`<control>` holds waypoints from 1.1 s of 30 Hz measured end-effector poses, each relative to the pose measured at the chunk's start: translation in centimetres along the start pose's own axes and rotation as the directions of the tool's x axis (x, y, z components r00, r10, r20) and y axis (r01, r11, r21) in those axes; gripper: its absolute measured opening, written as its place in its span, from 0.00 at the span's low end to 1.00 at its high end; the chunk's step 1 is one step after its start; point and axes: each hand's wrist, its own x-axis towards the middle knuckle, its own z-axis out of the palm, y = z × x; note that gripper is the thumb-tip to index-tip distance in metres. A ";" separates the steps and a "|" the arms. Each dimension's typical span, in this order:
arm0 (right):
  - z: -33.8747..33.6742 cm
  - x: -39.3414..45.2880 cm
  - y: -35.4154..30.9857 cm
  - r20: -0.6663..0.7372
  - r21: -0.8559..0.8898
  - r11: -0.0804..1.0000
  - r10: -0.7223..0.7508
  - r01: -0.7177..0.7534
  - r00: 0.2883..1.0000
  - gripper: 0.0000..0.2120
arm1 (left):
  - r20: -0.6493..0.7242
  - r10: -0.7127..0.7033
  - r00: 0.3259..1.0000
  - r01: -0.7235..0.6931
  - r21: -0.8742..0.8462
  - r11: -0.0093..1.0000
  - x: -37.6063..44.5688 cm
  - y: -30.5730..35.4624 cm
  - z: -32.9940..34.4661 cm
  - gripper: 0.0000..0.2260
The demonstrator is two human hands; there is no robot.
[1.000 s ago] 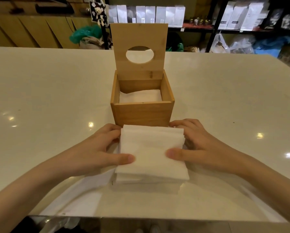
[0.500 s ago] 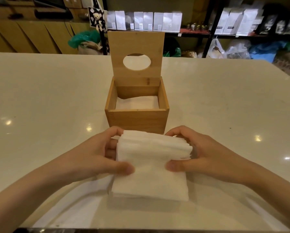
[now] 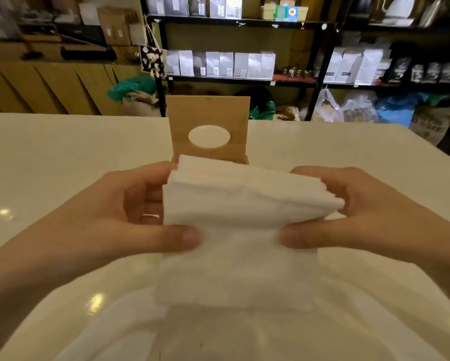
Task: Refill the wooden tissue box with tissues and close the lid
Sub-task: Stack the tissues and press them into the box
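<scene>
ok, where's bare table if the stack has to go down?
Table is bare left of the left hand and right of the right hand, out to its edges. Crowded in the middle: tissue stack in both hands, wooden tissue box's open lid right behind.

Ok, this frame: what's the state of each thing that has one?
Wooden lid with oval hole: open, upright.
White tissue stack: held, fanned, outside the box.
Left hand: gripping the stack.
Right hand: gripping the stack.
Wooden tissue box: almost fully hidden behind the stack.
</scene>
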 end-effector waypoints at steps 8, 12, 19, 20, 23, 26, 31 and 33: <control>-1.1 5.8 -0.3 -0.106 0.263 0.956 0.159 -0.127 0.982 0.20 | -0.127 -0.184 0.975 0.169 -0.118 0.978 3.5 0.0 -2.6 0.17; -0.7 7.7 1.4 -0.086 0.346 0.900 0.311 -0.264 0.947 0.25 | -0.209 -0.313 0.927 0.300 -0.090 0.950 5.0 -0.9 -3.3 0.15; 0.0 8.7 2.8 -0.109 0.290 0.882 0.416 -0.372 0.903 0.27 | -0.272 -0.396 0.877 0.394 -0.061 0.917 6.0 -2.4 -3.7 0.06; 0.1 8.8 2.8 -0.135 0.263 0.889 0.418 -0.375 0.898 0.26 | -0.270 -0.402 0.875 0.402 -0.057 0.914 6.2 -2.7 -3.7 0.05; 0.4 8.9 3.0 -0.188 0.224 0.895 0.427 -0.385 0.884 0.09 | -0.278 -0.398 0.874 0.415 0.001 0.910 6.9 -3.5 -3.9 0.03; 0.7 9.2 4.0 -0.259 0.121 0.894 0.447 -0.431 0.856 0.09 | -0.296 -0.380 0.877 0.428 0.118 0.896 7.7 -4.0 -4.1 0.07; 0.7 9.6 4.2 -0.303 -0.056 0.908 0.380 -0.414 0.874 0.07 | -0.333 -0.363 0.870 0.466 0.321 0.825 8.5 -4.3 -4.4 0.10; 0.7 9.7 4.2 -0.318 -0.129 0.907 0.345 -0.401 0.883 0.07 | -0.335 -0.334 0.881 0.448 0.363 0.817 8.5 -4.3 -4.5 0.10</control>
